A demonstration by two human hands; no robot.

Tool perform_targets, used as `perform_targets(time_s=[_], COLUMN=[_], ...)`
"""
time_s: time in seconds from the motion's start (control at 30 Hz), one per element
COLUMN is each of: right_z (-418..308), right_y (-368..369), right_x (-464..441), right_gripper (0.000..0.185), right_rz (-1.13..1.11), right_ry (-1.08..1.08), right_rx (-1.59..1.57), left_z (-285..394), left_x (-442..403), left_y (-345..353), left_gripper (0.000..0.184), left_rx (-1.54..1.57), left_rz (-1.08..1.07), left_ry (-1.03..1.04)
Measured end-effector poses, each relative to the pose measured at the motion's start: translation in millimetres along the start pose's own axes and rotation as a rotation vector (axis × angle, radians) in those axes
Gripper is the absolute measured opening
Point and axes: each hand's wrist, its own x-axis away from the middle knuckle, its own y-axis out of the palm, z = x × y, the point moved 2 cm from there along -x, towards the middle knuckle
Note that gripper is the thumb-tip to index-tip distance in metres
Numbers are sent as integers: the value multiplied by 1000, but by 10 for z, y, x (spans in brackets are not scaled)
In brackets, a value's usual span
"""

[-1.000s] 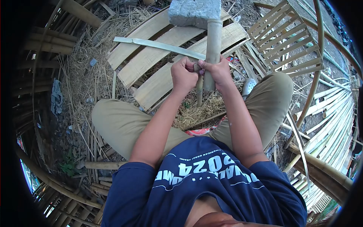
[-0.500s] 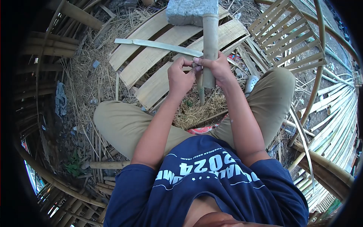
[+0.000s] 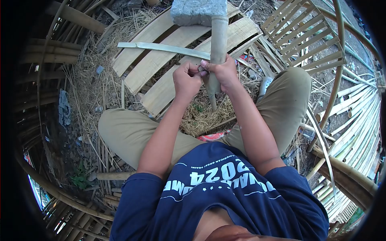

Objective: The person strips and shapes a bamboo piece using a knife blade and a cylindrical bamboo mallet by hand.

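Observation:
My left hand [image 3: 187,82] is closed in a pinch, its fingertips meeting those of my right hand; what lies between them is too small to name. My right hand [image 3: 224,73] is wrapped round the lower part of a thick bamboo pole [image 3: 218,38], thumb toward my left hand. The pole's upper end rests by a grey stone block [image 3: 197,13]. Below the hands a tapered stick or handle [image 3: 212,96] points down. A thin pale green bamboo strip [image 3: 161,48] runs leftward from the hands, over wide wooden slats [image 3: 152,66].
Between my crossed legs lies a heap of shavings [image 3: 201,120]. A slatted bamboo rack [image 3: 305,40] leans at the upper right, near a curved pole. Many bamboo poles [image 3: 354,124] fan out at the right. A light clog [image 3: 265,86] sits beside my right knee.
Both hands, the pole and the stone block have shifted slightly left in view. The tapered stick below the hands now slants more. The hands remain close together.

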Motion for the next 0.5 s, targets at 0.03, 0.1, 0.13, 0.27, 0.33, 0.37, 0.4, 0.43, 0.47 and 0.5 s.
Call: perform_targets(time_s=[0.03,0.1,0.13,0.27,0.33,0.37,0.4,0.43,0.47,0.5], right_z=[15,3,-16,41,29,19,6,3,-1,-3], right_y=[-6,5,12,2,-15,-51,-75,-91,-107,-122], right_x=[-20,-38,-14,-53,-75,-77,-66,-45,-21,-12], right_gripper=[38,37,37,38,40,41,42,42,42,42], right_rz=[-4,-13,-10,-12,-41,-66,-90,-109,-126,-145], right_ry=[10,27,45,62,66,79,92,114,134,153], right_rx=[-5,-15,-15,-3,-4,-14,-23,-15,-8,0], left_z=[8,41,63,107,158,181,241,302,317,313], left_x=[7,28,56,81,93,99,84,52,10,-30], left_y=[5,13,13,-12,-25,-29,-56,-107,-157,-206], left_gripper=[18,18,18,17,20,22,23,25,26,27], left_rx=[13,15,4,-42,-17,-5,-141,-277,-301,-322], left_rz=[6,16,21,25,10,-1,19,38,-6,-50], left_ry=[-8,-14,-14,-12,-30,-41,170,381,445,510])
